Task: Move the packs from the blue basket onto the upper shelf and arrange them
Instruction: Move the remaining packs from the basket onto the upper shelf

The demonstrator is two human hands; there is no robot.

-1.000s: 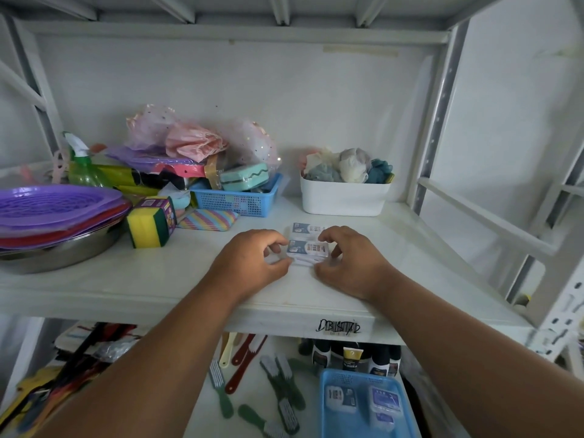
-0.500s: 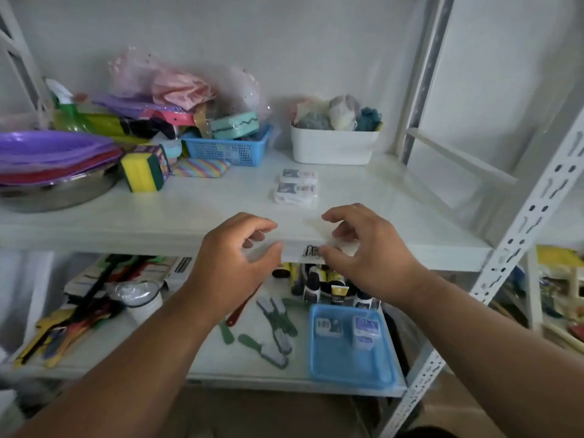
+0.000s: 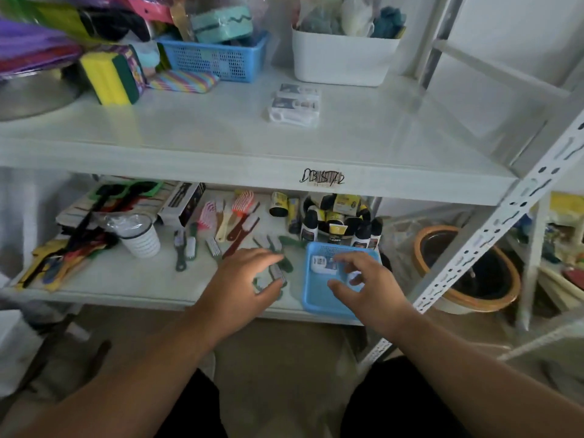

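The shallow blue plastic basket point(image 3: 319, 298) sits on the lower shelf. One small white pack with a blue label point(image 3: 322, 263) lies at the basket's far end; others may be hidden beneath the right hand point(image 3: 363, 282), which hovers over the basket, fingers spread, holding nothing. The left hand point(image 3: 243, 279), just left of the basket, is likewise loosely spread and empty. Two matching packs point(image 3: 295, 104) lie side by side on the white upper shelf point(image 3: 221, 153), well above the basket. The packs look light, stiff and slick; pinch their long edges. Pack labels are unreadable; the shelf-edge scrawl point(image 3: 322, 178) is illegible.

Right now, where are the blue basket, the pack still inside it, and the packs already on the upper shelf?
blue basket point(image 3: 319, 303): head view, bare floor near its front rim.
pack in the basket point(image 3: 320, 263): head view, its white top.
packs on the upper shelf point(image 3: 295, 104): head view, label of the nearer pack.
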